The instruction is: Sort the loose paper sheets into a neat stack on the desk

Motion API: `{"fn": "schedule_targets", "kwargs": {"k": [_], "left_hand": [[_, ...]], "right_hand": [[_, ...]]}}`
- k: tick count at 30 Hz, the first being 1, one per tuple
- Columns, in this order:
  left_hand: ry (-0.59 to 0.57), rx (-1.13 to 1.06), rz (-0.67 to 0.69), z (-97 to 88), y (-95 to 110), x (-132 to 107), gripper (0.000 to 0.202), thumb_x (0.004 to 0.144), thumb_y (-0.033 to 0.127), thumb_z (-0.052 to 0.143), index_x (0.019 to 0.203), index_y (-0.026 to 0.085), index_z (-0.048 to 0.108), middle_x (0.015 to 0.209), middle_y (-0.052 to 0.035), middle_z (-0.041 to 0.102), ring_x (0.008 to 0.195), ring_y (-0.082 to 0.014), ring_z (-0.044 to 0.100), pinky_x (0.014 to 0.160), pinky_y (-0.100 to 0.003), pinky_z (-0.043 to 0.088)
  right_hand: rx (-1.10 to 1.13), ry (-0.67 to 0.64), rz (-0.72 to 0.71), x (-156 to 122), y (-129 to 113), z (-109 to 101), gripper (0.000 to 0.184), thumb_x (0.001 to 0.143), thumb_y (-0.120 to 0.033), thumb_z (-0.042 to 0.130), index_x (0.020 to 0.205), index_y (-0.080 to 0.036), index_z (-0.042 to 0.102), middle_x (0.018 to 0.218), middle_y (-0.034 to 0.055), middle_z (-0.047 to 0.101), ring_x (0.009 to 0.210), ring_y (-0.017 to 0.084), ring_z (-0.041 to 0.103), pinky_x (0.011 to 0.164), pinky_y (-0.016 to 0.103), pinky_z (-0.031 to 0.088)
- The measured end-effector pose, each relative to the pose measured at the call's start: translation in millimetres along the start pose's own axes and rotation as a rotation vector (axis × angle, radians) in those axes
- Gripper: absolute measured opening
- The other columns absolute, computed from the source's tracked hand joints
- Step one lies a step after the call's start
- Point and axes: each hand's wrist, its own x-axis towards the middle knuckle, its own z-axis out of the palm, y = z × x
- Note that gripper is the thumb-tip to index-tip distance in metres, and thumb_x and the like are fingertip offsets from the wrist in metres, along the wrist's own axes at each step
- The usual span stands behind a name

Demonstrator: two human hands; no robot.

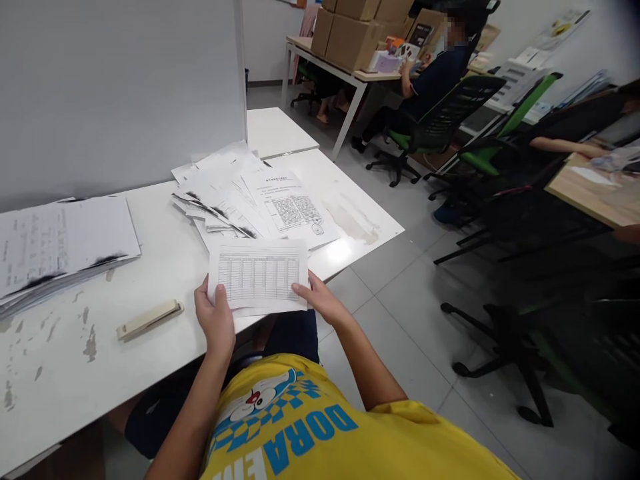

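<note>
Between my two hands is a small set of paper sheets (pixel 259 277), the top one printed with a table. My left hand (pixel 216 313) grips its left edge, thumb on top. At the right edge my right hand (pixel 323 298) pinches it the same way; the fingers underneath are hidden. Just beyond lies a loose, fanned pile of printed papers (pixel 293 203), some with black smudged edges. A cream stapler (pixel 150 320) rests on the white desk (pixel 165 267) to the left of my left hand.
A thick paper stack (pixel 100 230) lies at the desk's left. A grey partition (pixel 120 87) rises behind the desk. To the right are office chairs (pixel 450 113), a seated person (pixel 435 83) and another person's arm (pixel 565 145) at a wooden table. Cardboard boxes (pixel 345 40) stand at the back.
</note>
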Motion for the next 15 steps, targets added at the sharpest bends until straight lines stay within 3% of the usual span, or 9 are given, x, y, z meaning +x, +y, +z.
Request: {"fn": "schedule_targets", "kwargs": {"k": [2,5,9,12,15], "left_hand": [[-0.091,0.021,-0.005,-8.8,2.7,-9.0,0.040,0.089,0.043,0.059,0.122,0.020,0.057,0.142,-0.0134,0.056,0.134,-0.0258,0.052,0.114,-0.046,0.041],[-0.170,0.035,0.028,-23.9,9.6,-23.7,0.044,0.088,0.042,0.061,0.128,0.025,0.054,0.151,-0.0114,0.048,0.142,-0.0270,0.044,0.119,-0.047,0.035],[-0.169,0.052,0.265,-39.0,14.4,-26.5,0.068,0.090,0.045,0.060,0.149,0.031,0.028,0.158,-0.0142,0.035,0.147,-0.0278,0.036,0.120,-0.050,0.031],[-0.134,0.112,0.446,-45.1,9.5,-17.3,0.074,0.092,0.048,0.055,0.152,0.030,0.017,0.159,-0.0171,0.030,0.150,-0.0281,0.029,0.121,-0.052,0.027],[-0.137,0.178,0.476,-49.5,1.3,-9.7,0.078,0.090,0.052,0.056,0.153,0.027,0.016,0.159,-0.0177,0.030,0.151,-0.0281,0.027,0.121,-0.051,0.025]], "right_hand": [[-0.072,0.017,-0.017,0.7,-0.5,-5.7,0.064,0.076,-0.064,0.072,0.125,-0.023,0.065,0.126,0.0103,0.069,0.122,0.032,0.061,0.106,0.051,0.047],[-0.096,-0.007,-0.092,-2.7,-2.0,-12.3,0.051,0.080,-0.059,0.070,0.114,-0.022,0.072,0.116,0.0097,0.073,0.115,0.033,0.065,0.102,0.052,0.050],[-0.089,0.001,-0.252,-3.2,-3.5,-13.6,0.039,0.084,-0.056,0.066,0.103,-0.024,0.077,0.110,0.0071,0.076,0.109,0.032,0.067,0.099,0.048,0.051],[-0.060,-0.074,-0.255,8.3,0.9,-11.2,0.043,0.083,-0.052,0.069,0.117,-0.026,0.072,0.121,0.0070,0.073,0.114,0.030,0.066,0.101,0.045,0.050],[0.002,-0.179,-0.229,22.8,9.2,-10.8,0.055,0.080,-0.050,0.074,0.128,-0.026,0.065,0.116,0.0085,0.075,0.111,0.027,0.067,0.097,0.042,0.051]]}}
